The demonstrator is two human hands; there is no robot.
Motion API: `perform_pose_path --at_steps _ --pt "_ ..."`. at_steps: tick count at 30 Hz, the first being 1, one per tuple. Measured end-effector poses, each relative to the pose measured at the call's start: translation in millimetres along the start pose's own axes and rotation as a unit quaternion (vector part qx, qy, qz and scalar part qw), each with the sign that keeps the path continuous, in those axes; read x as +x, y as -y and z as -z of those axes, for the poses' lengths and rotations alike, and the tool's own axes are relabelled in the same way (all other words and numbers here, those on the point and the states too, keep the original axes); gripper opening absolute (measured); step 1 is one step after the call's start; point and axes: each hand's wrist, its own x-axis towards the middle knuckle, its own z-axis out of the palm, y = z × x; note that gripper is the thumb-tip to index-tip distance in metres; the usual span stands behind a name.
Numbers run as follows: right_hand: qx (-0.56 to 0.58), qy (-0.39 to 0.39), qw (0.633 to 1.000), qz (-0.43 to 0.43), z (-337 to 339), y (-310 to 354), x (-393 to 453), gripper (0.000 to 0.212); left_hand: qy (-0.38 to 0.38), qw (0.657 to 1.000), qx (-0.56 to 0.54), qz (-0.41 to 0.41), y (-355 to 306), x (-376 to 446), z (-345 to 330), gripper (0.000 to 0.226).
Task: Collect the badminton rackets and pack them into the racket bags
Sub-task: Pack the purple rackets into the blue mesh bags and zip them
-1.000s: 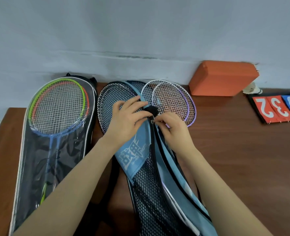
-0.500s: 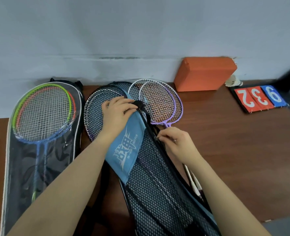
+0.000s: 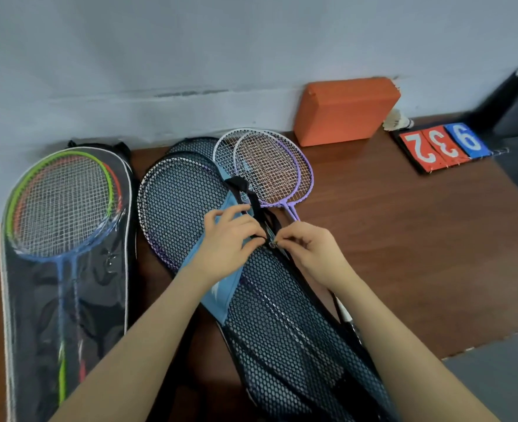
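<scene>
A blue and black mesh racket bag [image 3: 285, 318] lies across the middle of the brown table [image 3: 419, 239], with a racket head showing through its mesh at the left. My left hand [image 3: 232, 239] grips the bag's blue edge beside the zip. Just right of it, my right hand [image 3: 308, 246] pinches the small zipper pull. Two rackets, one white and one purple [image 3: 274, 170], stick out of the bag's open top side, their shafts running under my right hand. A clear-fronted bag [image 3: 66, 254] at the left holds green, orange and blue rackets.
An orange block [image 3: 346, 111] stands against the grey wall at the back. A shuttlecock [image 3: 399, 120] and a scoreboard with red and blue number cards [image 3: 443, 146] lie at the back right. A dark object sits at the far right edge.
My right hand moved up along the bag's zip edge to meet my left hand. My left hand slid down from the bag's black loop to the blue edge by the zipper.
</scene>
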Motion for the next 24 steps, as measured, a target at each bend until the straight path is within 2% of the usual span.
perform_pose_path --at_steps 3,8,12,17,20,24 --pt "-0.029 -0.023 0.999 -0.004 4.3 -6.0 -0.8 0.013 -0.035 0.999 -0.005 0.006 4.0 7.7 -3.2 0.01" --pt "-0.025 -0.02 0.999 -0.014 22.6 -16.3 -19.0 0.016 -0.113 0.988 -0.042 0.092 3.9 19.0 -13.9 0.013" --pt "0.004 0.019 0.999 -0.04 36.8 -29.3 -34.4 0.015 -0.109 0.982 -0.015 0.154 3.4 27.8 -19.1 0.019" --pt "-0.009 0.074 0.997 0.002 54.3 -36.5 -41.7 0.012 -0.082 0.971 0.028 0.223 -8.0 24.8 -27.9 0.022" --pt "-0.013 0.091 0.995 0.025 54.5 -39.6 -46.6 0.012 -0.038 0.981 -0.017 0.192 -25.5 11.0 -30.8 0.025" --pt "0.016 0.075 0.996 0.052 48.6 -36.9 -51.2 0.014 0.008 0.997 -0.041 0.07 -68.0 -32.6 -45.1 0.035"
